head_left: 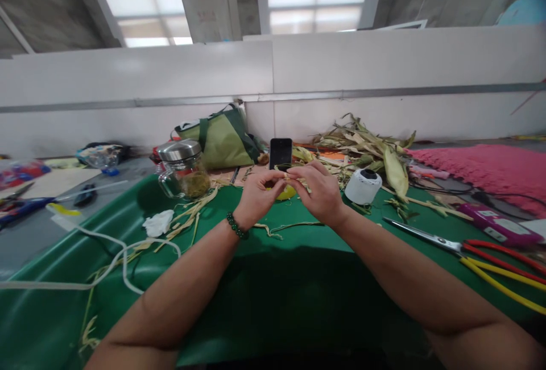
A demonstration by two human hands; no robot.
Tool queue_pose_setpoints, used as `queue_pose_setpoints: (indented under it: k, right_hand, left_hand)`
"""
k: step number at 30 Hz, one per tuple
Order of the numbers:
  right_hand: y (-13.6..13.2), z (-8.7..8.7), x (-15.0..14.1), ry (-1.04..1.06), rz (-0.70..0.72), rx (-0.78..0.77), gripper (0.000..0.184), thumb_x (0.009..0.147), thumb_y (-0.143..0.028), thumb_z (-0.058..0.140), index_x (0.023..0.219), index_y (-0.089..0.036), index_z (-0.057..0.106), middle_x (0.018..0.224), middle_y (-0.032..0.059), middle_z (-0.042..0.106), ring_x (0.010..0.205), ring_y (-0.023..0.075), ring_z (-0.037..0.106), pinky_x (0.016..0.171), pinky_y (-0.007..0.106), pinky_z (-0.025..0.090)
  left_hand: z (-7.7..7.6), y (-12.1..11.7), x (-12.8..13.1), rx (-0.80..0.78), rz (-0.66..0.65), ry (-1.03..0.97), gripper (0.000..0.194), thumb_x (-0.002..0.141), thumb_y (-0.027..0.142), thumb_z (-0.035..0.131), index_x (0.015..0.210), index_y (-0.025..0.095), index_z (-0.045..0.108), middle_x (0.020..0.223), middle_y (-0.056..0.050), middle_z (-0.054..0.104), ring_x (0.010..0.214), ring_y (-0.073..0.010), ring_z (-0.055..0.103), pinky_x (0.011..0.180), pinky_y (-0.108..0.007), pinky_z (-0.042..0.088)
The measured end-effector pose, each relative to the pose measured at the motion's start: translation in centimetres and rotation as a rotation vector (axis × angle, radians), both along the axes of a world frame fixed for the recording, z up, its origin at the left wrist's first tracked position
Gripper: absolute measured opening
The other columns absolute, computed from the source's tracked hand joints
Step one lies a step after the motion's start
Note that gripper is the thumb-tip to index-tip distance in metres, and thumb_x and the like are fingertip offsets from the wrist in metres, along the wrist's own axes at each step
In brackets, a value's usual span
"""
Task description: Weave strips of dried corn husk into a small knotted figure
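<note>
My left hand, with a green bead bracelet at the wrist, and my right hand meet over the green sheet. Fingertips of both pinch a thin strip of corn husk, mostly hidden by the fingers. Just beneath them shows a yellow round thing, partly covered. Behind the hands a black phone stands upright. Nearer to me, a loose husk strand lies on the sheet. Right of my right hand is a white spool with a dark centre.
A pile of corn husks lies at the back right, near pink cloth. Large scissors with red and yellow handles lie at right, by a purple box. At left are a glass jar, green bag, tissue and white tube.
</note>
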State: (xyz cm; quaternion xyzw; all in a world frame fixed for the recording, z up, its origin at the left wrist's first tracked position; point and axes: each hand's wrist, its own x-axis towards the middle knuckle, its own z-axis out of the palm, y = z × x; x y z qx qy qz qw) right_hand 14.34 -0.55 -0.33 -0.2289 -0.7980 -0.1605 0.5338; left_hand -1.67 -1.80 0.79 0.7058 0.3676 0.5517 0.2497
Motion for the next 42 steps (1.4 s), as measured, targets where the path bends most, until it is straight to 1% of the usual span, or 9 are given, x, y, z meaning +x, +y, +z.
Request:
queue_pose_setpoints:
  k: [4, 8, 15, 19, 24, 29, 32, 39, 42]
  right_hand:
    - [-0.05, 0.08, -0.17, 0.013, 0.032, -0.013, 0.017, 0.089, -0.025, 0.055, 0.086, -0.022, 0.071, 0.08, 0.0061, 0.068, 0.076, 0.0191, 0.057, 0.072, 0.036, 0.05]
    - [-0.02, 0.07, -0.42, 0.102, 0.119, -0.097, 0.016, 0.089, -0.024, 0.056, 0.085, -0.022, 0.071, 0.086, 0.0067, 0.067, 0.084, 0.0184, 0.06, 0.076, 0.036, 0.052]
    - [0.28, 0.2, -0.56, 0.344, 0.271, -0.521, 0.015, 0.079, -0.034, 0.067, 0.075, -0.02, 0.067, 0.086, 0.0065, 0.067, 0.085, 0.0183, 0.063, 0.066, 0.03, 0.054]
    - [0.6, 0.59, -0.36, 0.446, 0.34, -0.744, 0.023, 0.068, -0.035, 0.074, 0.08, -0.018, 0.063, 0.08, 0.0043, 0.068, 0.074, 0.0157, 0.063, 0.063, 0.028, 0.053]
    - [0.8, 0.79, -0.25, 0.407, 0.31, -0.878, 0.026, 0.067, -0.036, 0.071, 0.081, -0.015, 0.065, 0.073, 0.0035, 0.067, 0.06, 0.0117, 0.058, 0.055, 0.025, 0.049]
    - [0.87, 0.77, -0.24, 0.444, 0.321, -0.9, 0.025, 0.065, -0.036, 0.071, 0.077, -0.014, 0.067, 0.064, 0.001, 0.065, 0.053, 0.009, 0.054, 0.051, 0.022, 0.046]
    - [0.89, 0.85, -0.18, 0.44, 0.324, -0.907, 0.022, 0.064, -0.034, 0.071, 0.074, -0.015, 0.067, 0.061, 0.0003, 0.065, 0.052, 0.0093, 0.055, 0.051, 0.022, 0.046]
    - [0.67, 0.92, -0.43, 0.462, 0.263, -0.948, 0.018, 0.063, -0.032, 0.068, 0.069, -0.015, 0.064, 0.057, -0.0005, 0.062, 0.049, 0.0098, 0.055, 0.049, 0.023, 0.046]
    - [0.46, 0.94, -0.53, 0.471, 0.211, -0.911, 0.013, 0.064, -0.029, 0.067, 0.067, -0.016, 0.063, 0.058, 0.0, 0.063, 0.051, 0.0106, 0.056, 0.051, 0.024, 0.047]
  left_hand:
    - [0.0, 0.12, -0.19, -0.008, -0.011, -0.027, 0.019, 0.068, 0.033, 0.07, 0.074, 0.015, 0.073, 0.063, -0.002, 0.066, 0.058, -0.0126, 0.052, 0.054, -0.023, 0.04]
    - [0.04, 0.14, -0.2, -0.015, -0.036, -0.045, 0.017, 0.07, 0.03, 0.068, 0.076, 0.015, 0.073, 0.071, -0.004, 0.069, 0.067, -0.0149, 0.058, 0.061, -0.024, 0.044]
    - [-0.21, -0.17, 0.26, -0.085, -0.153, -0.116, 0.023, 0.072, 0.032, 0.067, 0.086, 0.014, 0.071, 0.078, -0.005, 0.069, 0.07, -0.0153, 0.061, 0.066, -0.026, 0.048]
    - [-0.27, -0.26, 0.46, -0.129, -0.152, -0.156, 0.034, 0.068, 0.028, 0.072, 0.098, 0.014, 0.063, 0.071, -0.002, 0.066, 0.068, -0.0146, 0.062, 0.064, -0.024, 0.048]
    - [-0.23, -0.1, 0.51, -0.235, -0.178, -0.286, 0.033, 0.063, 0.027, 0.077, 0.086, 0.014, 0.058, 0.073, -0.002, 0.067, 0.071, -0.0129, 0.065, 0.068, -0.023, 0.051]
    - [-0.06, 0.1, 0.24, -0.435, -0.243, -0.409, 0.036, 0.055, 0.03, 0.083, 0.078, 0.013, 0.06, 0.071, -0.002, 0.07, 0.067, -0.013, 0.067, 0.071, -0.026, 0.054]
    - [0.0, 0.15, 0.11, -0.493, -0.271, -0.419, 0.037, 0.051, 0.03, 0.085, 0.072, 0.013, 0.06, 0.069, -0.001, 0.069, 0.066, -0.0132, 0.068, 0.071, -0.026, 0.054]
    - [-0.44, 0.26, 0.37, -0.407, -0.252, -0.358, 0.034, 0.057, 0.033, 0.082, 0.072, 0.015, 0.058, 0.067, 0.0, 0.069, 0.065, -0.0134, 0.068, 0.07, -0.027, 0.056]
    - [-0.58, 0.29, 0.45, -0.378, -0.248, -0.334, 0.032, 0.059, 0.033, 0.08, 0.073, 0.015, 0.058, 0.068, 0.0, 0.07, 0.065, -0.0134, 0.068, 0.069, -0.027, 0.056]
